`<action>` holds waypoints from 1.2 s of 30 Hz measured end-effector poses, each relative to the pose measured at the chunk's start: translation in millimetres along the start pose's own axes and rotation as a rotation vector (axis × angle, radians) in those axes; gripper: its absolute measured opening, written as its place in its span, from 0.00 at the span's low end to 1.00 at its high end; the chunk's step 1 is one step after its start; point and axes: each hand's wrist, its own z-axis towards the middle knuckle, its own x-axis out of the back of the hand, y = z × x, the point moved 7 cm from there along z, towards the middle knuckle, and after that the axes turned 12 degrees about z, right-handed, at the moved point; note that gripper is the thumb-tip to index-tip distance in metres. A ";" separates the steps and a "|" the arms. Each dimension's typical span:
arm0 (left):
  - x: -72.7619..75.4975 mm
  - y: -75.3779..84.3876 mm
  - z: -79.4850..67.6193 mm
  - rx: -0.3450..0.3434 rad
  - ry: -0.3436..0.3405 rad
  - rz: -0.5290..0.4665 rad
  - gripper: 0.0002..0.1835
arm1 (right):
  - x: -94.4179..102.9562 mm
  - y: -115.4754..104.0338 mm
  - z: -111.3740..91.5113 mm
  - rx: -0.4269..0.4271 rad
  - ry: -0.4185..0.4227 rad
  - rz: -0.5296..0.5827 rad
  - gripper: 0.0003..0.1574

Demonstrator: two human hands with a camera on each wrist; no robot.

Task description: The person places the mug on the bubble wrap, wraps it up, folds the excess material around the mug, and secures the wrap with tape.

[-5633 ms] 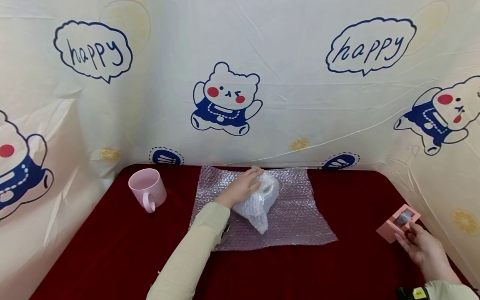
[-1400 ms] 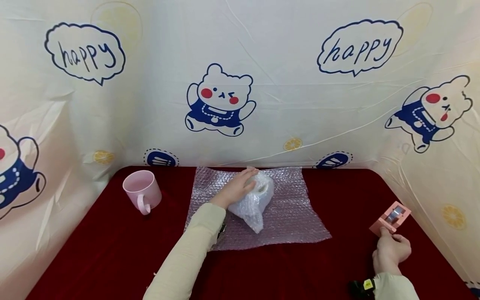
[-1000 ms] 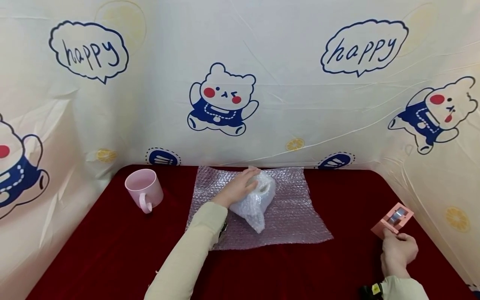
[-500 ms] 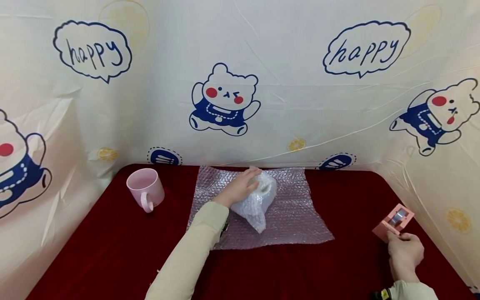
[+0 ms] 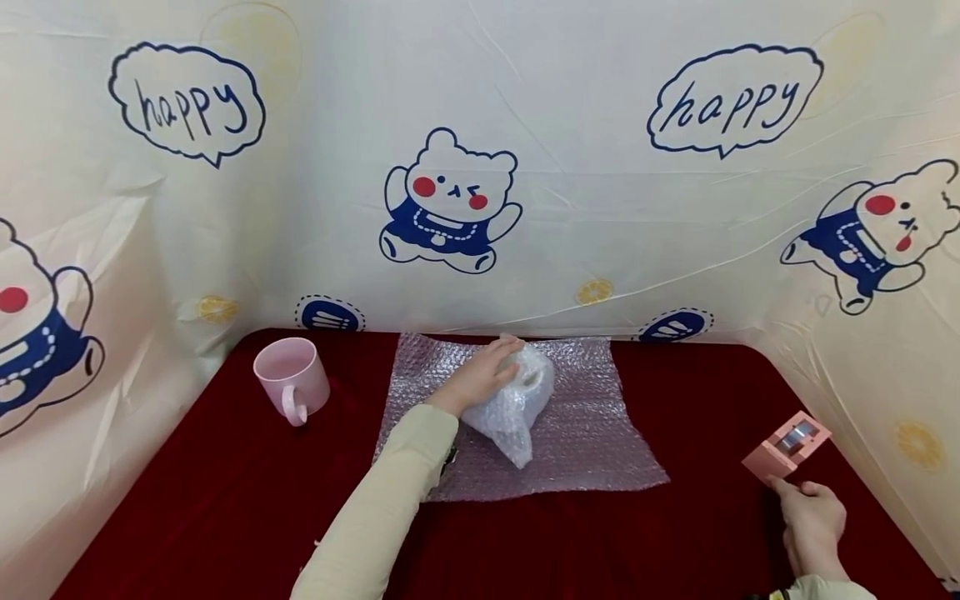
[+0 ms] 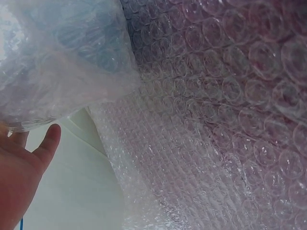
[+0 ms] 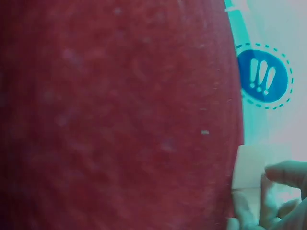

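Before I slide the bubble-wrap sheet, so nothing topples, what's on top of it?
On the sheet rests a bubble-wrapped bundle, with the left hand touching it. Its contents are obscured; the sheet directly beneath is covered.

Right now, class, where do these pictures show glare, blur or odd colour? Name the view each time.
Head view: bright glints on the bubble wrap, mug fairly crisp; left wrist view: pale glare on the wrapped bundle, upper left; right wrist view: red cloth blurred, curtain partly turquoise.

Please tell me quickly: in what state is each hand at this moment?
Left hand: open, rests on the bubble-wrapped bundle.
Right hand: at the near end of the pink holder; whether it grips cannot be told.
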 end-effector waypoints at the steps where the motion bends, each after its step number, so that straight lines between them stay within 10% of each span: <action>1: 0.3 -0.1 -0.6 0.002 0.002 0.000 0.27 | -1.3 0.4 0.2 -0.009 -0.036 0.007 0.17; 11: 3.3 -0.8 -3.0 0.017 0.005 -0.002 0.27 | -26.2 -17.4 -26.0 -0.056 -0.456 -0.118 0.25; 36: 0.4 1.9 1.9 -0.003 0.009 0.011 0.27 | -206.9 -121.6 -154.1 0.630 -0.875 -0.230 0.20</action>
